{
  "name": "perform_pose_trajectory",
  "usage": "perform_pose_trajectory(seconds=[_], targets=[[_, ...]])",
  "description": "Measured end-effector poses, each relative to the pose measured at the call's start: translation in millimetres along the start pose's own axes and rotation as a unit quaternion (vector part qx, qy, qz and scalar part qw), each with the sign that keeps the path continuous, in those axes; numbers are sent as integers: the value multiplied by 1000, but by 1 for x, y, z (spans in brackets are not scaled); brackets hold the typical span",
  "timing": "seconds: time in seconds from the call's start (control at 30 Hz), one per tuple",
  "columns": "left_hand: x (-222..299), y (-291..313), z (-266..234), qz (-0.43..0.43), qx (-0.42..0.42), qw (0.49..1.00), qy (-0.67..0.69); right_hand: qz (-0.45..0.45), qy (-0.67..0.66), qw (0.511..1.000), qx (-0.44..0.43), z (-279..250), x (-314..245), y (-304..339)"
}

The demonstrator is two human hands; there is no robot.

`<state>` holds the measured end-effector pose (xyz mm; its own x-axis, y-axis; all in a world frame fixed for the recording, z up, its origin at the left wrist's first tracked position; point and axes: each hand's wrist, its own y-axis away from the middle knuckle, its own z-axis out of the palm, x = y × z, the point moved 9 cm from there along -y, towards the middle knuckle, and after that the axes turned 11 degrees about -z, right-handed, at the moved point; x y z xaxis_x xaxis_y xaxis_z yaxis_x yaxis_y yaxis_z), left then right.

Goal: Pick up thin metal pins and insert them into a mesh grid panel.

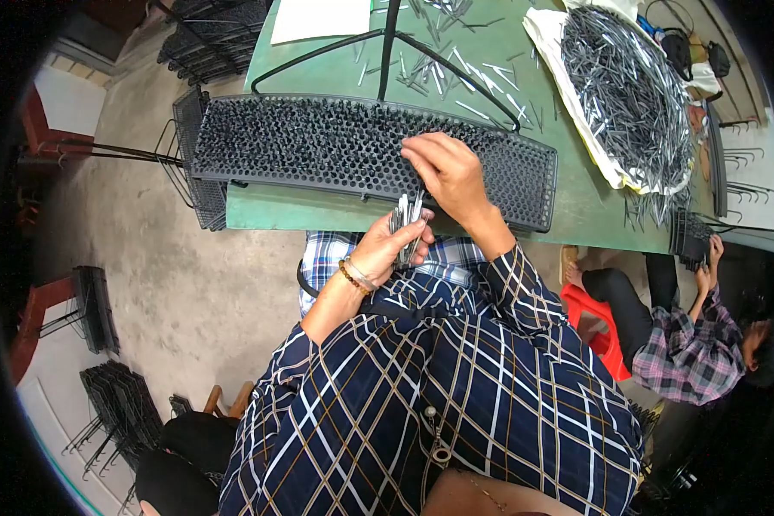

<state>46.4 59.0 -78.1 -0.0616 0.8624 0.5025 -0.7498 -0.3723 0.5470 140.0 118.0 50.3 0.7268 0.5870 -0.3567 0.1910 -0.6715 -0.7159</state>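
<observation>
My left hand (pixel 374 252) is closed around a bundle of thin grey metal pieces (pixel 407 209), their ends sticking up between thumb and fingers. It is just below the near edge of a long black perforated rack (pixel 518 182). Over the rack's middle, my right hand (pixel 449 175) is closed in a pinch, its fingertips close to the holes. What they hold, if anything, is too small to make out. Dark pieces stand upright in many holes on the rack's left and middle; the holes at its right end look bare.
The rack lies along the near edge of a green table (pixel 593 219). Loose metal pieces (pixel 443 73) are scattered behind it. An open white sack (pixel 542 39) full of them stands at the right. A person in a checked shirt (pixel 692 353) works near a red stool (pixel 606 331).
</observation>
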Motion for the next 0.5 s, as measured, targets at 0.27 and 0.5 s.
perform_pose_trajectory(seconds=[0.27,0.5], targets=[[7,3,5,19,-12,1000,6,53,-29,998,18,-16,-2,3],[17,6,18,67,-29,996,-41,373,-393,833,-110,12,20,54]])
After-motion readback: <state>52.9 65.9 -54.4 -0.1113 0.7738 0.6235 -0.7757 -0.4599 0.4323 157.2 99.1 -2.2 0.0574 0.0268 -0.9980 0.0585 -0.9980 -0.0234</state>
